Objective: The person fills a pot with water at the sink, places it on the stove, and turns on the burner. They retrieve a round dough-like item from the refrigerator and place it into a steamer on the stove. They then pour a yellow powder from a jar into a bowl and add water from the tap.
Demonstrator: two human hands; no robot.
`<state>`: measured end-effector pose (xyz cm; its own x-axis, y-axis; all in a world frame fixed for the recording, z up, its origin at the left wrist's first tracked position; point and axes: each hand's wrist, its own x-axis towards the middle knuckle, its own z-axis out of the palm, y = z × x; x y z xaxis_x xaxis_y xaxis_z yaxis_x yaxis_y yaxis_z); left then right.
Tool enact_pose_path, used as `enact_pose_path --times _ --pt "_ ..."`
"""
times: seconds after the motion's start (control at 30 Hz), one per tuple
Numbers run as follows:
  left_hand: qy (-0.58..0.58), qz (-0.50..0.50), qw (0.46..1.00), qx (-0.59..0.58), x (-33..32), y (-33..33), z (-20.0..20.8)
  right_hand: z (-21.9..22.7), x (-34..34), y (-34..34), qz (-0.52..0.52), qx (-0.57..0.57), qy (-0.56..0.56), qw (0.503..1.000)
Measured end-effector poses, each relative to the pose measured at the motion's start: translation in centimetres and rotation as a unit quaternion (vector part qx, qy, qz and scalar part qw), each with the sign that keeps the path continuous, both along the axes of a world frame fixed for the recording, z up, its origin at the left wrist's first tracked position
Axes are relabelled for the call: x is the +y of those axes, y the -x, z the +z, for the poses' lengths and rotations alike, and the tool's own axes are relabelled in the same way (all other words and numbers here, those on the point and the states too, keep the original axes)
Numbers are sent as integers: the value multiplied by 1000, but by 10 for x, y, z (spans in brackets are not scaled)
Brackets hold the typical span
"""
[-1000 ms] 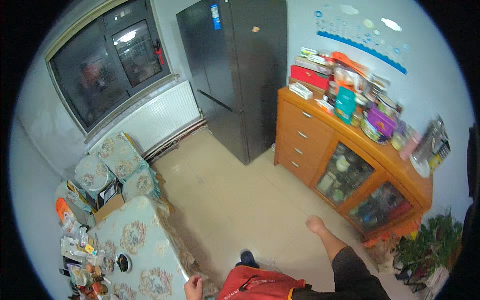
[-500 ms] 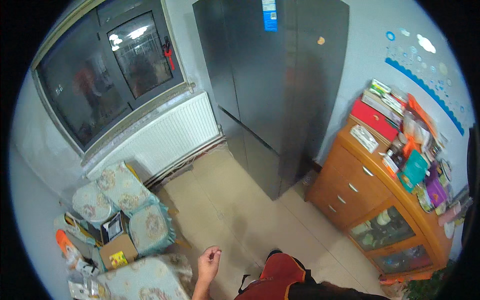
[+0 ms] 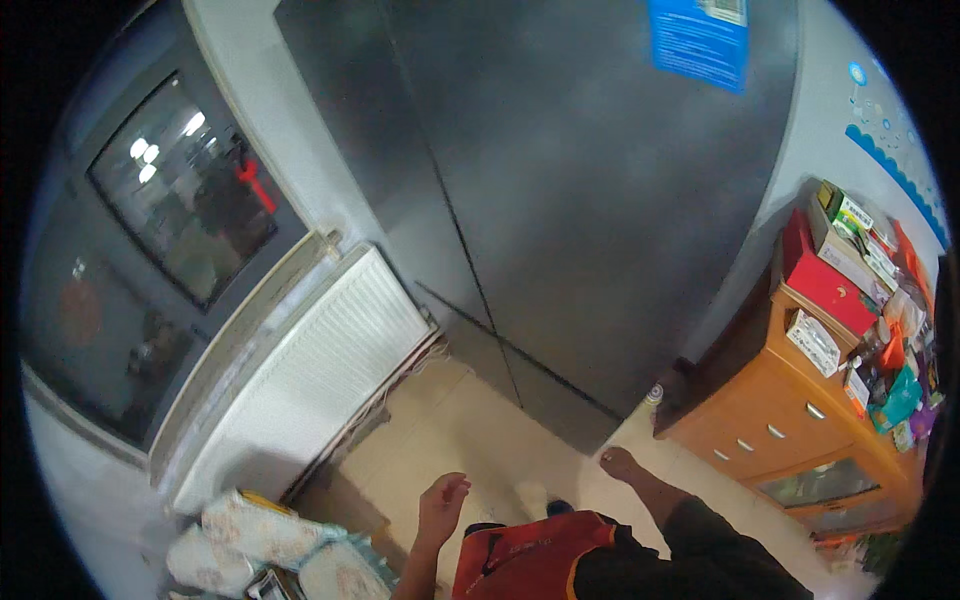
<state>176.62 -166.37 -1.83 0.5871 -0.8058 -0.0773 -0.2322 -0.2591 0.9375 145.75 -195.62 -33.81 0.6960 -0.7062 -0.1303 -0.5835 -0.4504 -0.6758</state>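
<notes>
The fingers of the left hand (image 3: 438, 508), raised at the lower centre, are loosely curled toward the thumb, and whether anything is held in them cannot be told. Lower right of centre, the right hand (image 3: 618, 463) is hung low, its fingers bent in; its grip cannot be made out either.

And straight beyond them, the upper centre is filled by one dark grey refrigerator (image 3: 580, 210)! Its bottom corner is seen just beside the right fingers, touch not certain; from the left fingers it is set apart, up and to the right. Its long axis is run upright, top at the upper edge, front turned down the frame. Two dark lines are crossed on it: one door seam (image 3: 447, 197), one groove (image 3: 560, 377) slanted down rightward. One blue label (image 3: 700, 45) is stuck up top.

Outward now: one white radiator (image 3: 310, 375) is placed at left, one window (image 3: 180, 190) above it. At right, one orange-brown cabinet (image 3: 775, 400) is topped by one red box (image 3: 825, 275), and four drawer handles are counted.
</notes>
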Motion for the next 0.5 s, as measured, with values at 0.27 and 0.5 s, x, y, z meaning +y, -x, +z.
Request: enact_pose_path --times 0.27,0.5 --pt "-53 -203 977 24 -155 -224 -51 137 -60 -299 -344 -399 -548 649" --pt "-106 -355 928 32 -250 -367 -59 145 -97 -366 -452 -639 -541 307"
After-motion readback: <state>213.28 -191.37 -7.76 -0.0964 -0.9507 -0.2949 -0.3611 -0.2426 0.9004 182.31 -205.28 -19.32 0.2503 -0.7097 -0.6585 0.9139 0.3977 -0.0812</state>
